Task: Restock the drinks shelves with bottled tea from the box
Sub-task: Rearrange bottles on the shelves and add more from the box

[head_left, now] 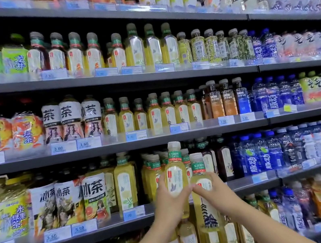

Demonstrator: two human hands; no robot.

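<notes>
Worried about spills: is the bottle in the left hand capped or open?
Capped: a pale cap sits on the tea bottle that the left hand grips.

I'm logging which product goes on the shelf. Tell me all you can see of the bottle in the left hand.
The clear plastic bottle of pale yellow tea has a whitish translucent cap, a green neck band with white characters and a white label bearing a red mark and a bluish butterfly. It is upright in the air before a shelved row of yellow tea bottles. The left hand grips its lower body; a second similar bottle, held by the right hand, is close beside it.
</notes>
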